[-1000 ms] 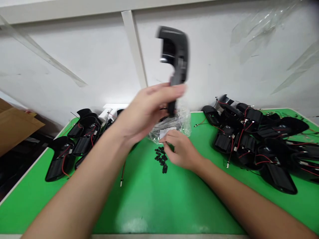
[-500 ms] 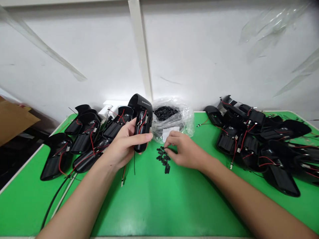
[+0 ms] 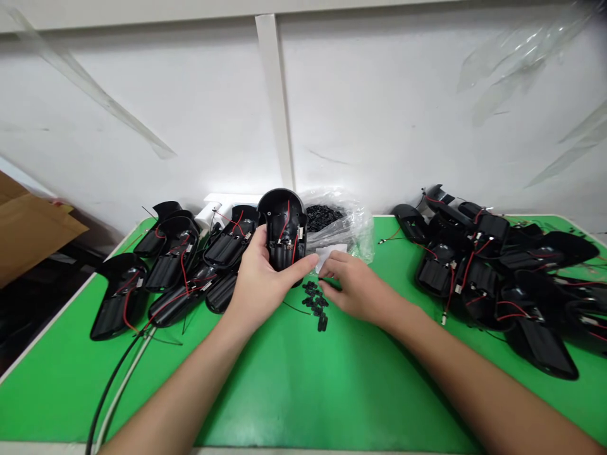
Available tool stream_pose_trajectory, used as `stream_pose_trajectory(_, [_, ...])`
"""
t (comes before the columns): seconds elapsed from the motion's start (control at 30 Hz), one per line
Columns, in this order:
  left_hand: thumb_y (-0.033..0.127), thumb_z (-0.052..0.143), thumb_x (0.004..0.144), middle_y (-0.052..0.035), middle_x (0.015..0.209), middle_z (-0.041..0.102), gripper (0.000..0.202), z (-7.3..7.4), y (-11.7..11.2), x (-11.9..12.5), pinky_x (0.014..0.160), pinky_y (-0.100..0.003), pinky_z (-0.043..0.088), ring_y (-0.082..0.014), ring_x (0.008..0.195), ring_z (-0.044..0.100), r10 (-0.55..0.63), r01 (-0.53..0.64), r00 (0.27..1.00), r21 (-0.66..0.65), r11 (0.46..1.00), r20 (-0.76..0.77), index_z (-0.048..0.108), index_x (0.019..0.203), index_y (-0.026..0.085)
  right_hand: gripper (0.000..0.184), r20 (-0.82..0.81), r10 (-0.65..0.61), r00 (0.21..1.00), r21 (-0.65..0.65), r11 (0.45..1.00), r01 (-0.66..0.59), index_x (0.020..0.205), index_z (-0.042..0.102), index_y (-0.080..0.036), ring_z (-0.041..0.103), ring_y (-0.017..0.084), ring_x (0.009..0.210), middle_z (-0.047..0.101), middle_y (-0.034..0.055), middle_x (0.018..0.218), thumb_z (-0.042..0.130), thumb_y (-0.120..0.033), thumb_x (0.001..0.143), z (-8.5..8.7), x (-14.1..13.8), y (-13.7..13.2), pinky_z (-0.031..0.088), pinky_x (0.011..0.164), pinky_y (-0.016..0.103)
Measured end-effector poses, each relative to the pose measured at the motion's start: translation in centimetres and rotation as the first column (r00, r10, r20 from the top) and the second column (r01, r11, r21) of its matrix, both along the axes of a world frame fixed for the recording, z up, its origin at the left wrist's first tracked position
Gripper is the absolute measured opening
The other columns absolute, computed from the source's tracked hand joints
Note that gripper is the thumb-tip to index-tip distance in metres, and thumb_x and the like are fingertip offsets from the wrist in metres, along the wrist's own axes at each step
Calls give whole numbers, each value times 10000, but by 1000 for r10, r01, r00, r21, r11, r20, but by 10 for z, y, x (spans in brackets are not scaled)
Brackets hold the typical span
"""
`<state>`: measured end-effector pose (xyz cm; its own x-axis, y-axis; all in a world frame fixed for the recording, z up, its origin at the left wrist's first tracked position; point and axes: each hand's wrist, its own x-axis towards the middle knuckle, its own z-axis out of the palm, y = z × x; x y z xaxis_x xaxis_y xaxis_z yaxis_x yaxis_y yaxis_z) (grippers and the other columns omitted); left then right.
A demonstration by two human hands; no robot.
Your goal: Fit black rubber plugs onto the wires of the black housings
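Black plastic, the wired housing is grasped in the left hand beyond and left of the small-parts pile, its rounded end pointing away, while the right hand, nearer that pile, sits curled at its right edge, whether gripping anything I can't tell.

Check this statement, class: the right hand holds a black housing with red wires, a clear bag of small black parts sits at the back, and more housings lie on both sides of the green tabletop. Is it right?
One thing is wrong: the head view shows the left hand, not the right hand, holding the black housing. The rest of the statement stands.
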<state>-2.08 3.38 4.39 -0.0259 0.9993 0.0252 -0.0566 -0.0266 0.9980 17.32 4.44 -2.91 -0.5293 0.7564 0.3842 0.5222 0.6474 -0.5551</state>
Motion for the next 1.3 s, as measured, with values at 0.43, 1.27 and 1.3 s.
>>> stream_pose_trajectory(0.43, [518, 880, 765, 24, 950, 722, 455, -19, 0, 5, 790, -159, 528, -66, 843, 645, 78, -76, 996, -47, 996, 44, 647, 1014, 217, 116, -340, -201, 919, -198, 970, 139, 992, 742, -165, 646, 162, 738, 730, 42, 845, 649, -230, 966, 15, -5, -1, 489, 687, 300])
stream_pose_trajectory(1.27, [490, 906, 745, 30, 923, 707, 454, -21, -5, 3, 754, -148, 501, -61, 826, 612, -28, 27, 996, -21, 999, -86, 666, 1010, 210, 211, -676, -302, 672, -438, 898, -37, 957, 702, -184, 648, 145, 739, 689, 18, 799, 811, -261, 795, 21, -14, -4, 574, 706, 293])
stream_pose_trajectory(1.3, [506, 896, 752, 24, 938, 713, 458, -22, -3, 2, 764, -152, 504, -65, 836, 616, -25, 24, 995, -21, 1000, -93, 670, 1022, 212, 203, -683, -296, 667, -436, 898, -48, 951, 704, -183, 643, 138, 724, 685, 13, 782, 817, -254, 799, 22, -15, -5, 572, 698, 287])
